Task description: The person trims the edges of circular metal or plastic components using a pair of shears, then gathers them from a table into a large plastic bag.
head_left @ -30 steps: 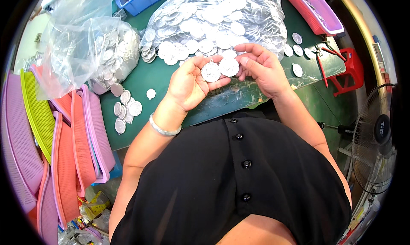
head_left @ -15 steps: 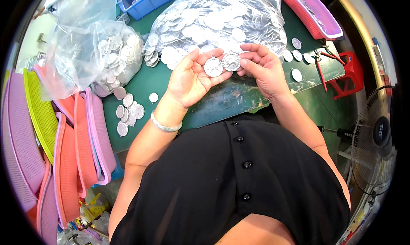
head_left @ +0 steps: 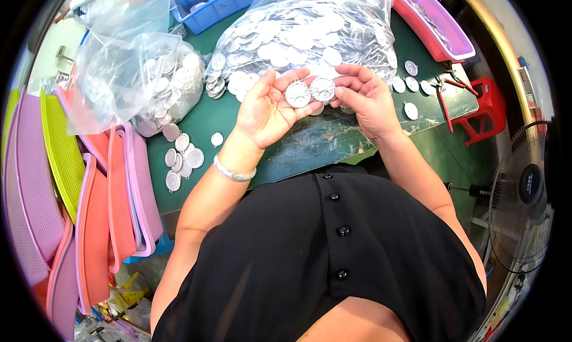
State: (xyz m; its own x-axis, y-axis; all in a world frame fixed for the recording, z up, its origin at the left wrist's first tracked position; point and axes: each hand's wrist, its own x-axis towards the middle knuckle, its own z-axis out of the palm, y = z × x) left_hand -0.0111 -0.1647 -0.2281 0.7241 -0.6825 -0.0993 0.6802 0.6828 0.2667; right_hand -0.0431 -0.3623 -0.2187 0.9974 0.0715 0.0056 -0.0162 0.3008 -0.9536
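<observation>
My left hand (head_left: pixel 257 117) is palm up above the table's near edge, with a silver round medal (head_left: pixel 298 94) with a small loop on top held at its fingers. Beside it, touching or nearly so, is a second silver medal (head_left: pixel 322 89), which my right hand (head_left: pixel 378 108) pinches at its right side between thumb and fingers. Both medals show raised relief faces. Just behind my hands, a big clear plastic bag (head_left: pixel 262 35) bulges with many similar medals. Other loose medals lie partly hidden beneath my fingers.
A smaller clear bag (head_left: pixel 173 95) of medals and a loose medal pile (head_left: pixel 193 157) are at left. Stacked colourful baskets (head_left: pixel 95 223) stand beside the table. Several medals (head_left: pixel 410 110) and red-handled pliers (head_left: pixel 445 109) lie right, near a pink basket (head_left: pixel 462 41), red stool (head_left: pixel 490 112) and fan (head_left: pixel 527 187).
The view has shifted slightly. My hands stay almost in place, still holding the two medals side by side; the right medal sits a touch lower.
</observation>
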